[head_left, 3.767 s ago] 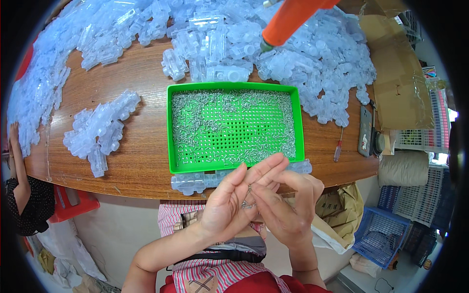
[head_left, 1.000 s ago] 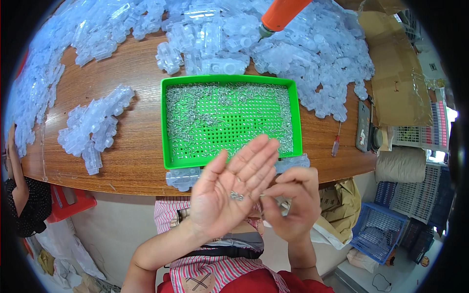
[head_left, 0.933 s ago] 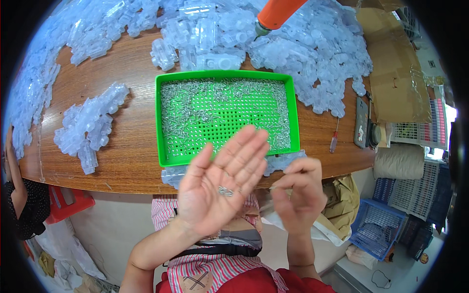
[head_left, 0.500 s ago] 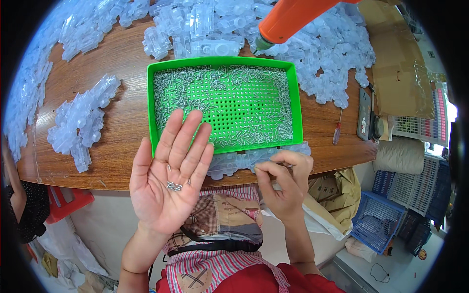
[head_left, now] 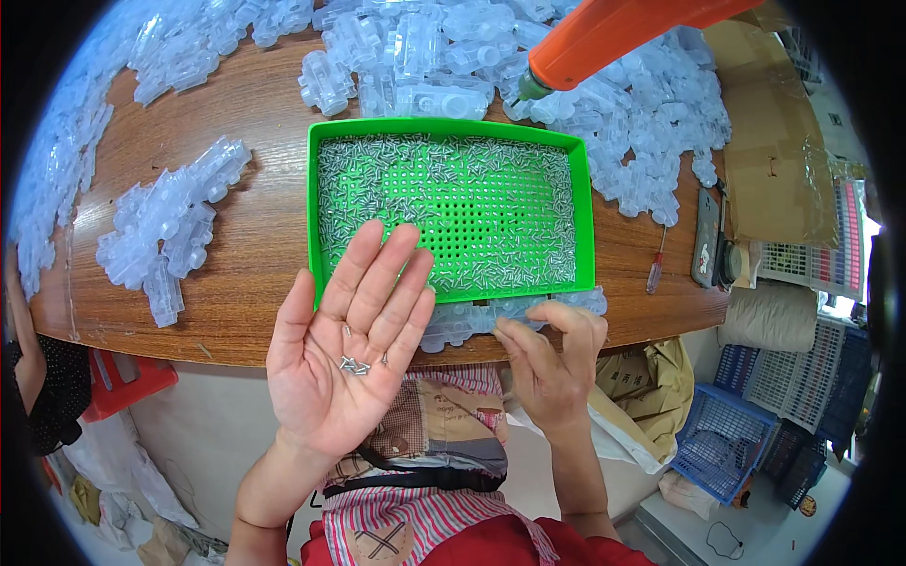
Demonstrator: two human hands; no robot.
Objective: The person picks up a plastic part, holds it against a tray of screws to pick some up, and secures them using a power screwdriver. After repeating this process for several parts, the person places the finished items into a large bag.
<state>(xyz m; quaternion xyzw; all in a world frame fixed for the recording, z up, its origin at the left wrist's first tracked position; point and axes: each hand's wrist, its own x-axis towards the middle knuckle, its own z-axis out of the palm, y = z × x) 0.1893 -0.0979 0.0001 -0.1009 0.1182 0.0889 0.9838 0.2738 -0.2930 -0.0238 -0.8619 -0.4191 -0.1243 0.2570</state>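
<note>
My left hand (head_left: 342, 391) is palm up with its fingers stretched out. Several small silver screws (head_left: 354, 366) lie loose on the palm. Just beyond the fingertips is a shallow green perforated tray (head_left: 590, 226), strewn with many more screws (head_left: 491, 274). My right hand (head_left: 557, 363) has thumb and index finger pinched together over a row of clear plastic parts (head_left: 451, 325) along the tray's near side. What the pinch holds, if anything, is too small to make out.
An orange power screwdriver (head_left: 613, 42) hangs over the tray's far right. Piles of clear plastic parts (head_left: 415, 52) cover the back; a smaller heap (head_left: 170, 222) lies left. A red-handled screwdriver (head_left: 655, 269) lies right. Blue baskets (head_left: 722, 439) stand below, and another person's arm (head_left: 28, 349) shows far left.
The table and tray sit slightly further right in the picture. My left palm has shifted right with them, still bearing the screws. My right hand keeps its pinch at the plastic parts.
</note>
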